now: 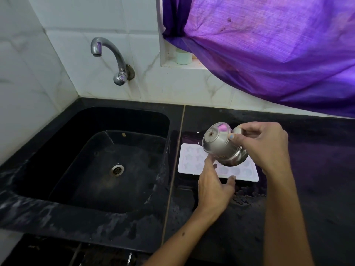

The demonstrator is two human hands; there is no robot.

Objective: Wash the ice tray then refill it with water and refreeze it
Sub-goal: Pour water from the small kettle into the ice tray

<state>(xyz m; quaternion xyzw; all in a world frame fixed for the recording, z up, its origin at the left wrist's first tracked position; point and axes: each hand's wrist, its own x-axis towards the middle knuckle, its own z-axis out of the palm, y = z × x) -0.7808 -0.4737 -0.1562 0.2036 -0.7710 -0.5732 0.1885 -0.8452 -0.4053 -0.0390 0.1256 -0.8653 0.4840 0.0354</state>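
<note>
**Refill under way — cup tipped over tray**

The white ice tray (194, 158) is seen flat on the dark counter (307, 150), just right of the black sink (107, 160), its far part hidden behind a steel cup (222, 148). The cup is clamped by its handle in the right hand (267, 148) and tilted steeply, base toward the camera, mouth down over the tray. The left hand (213, 187) is spread open, fingertips resting on the tray's near edge; nothing is gripped.

Judged step: cells being filled from the cup. A slow, thin pour is advised, walked cell to cell, with the tray pinned level by the left hand — overfilled cells would likely spill on the carry to the freezer. The water stream cannot be made out.

The tap (107, 52) appears off. A purple curtain (269, 45) hangs behind.

No brand, label or writing can be read on anything.
</note>
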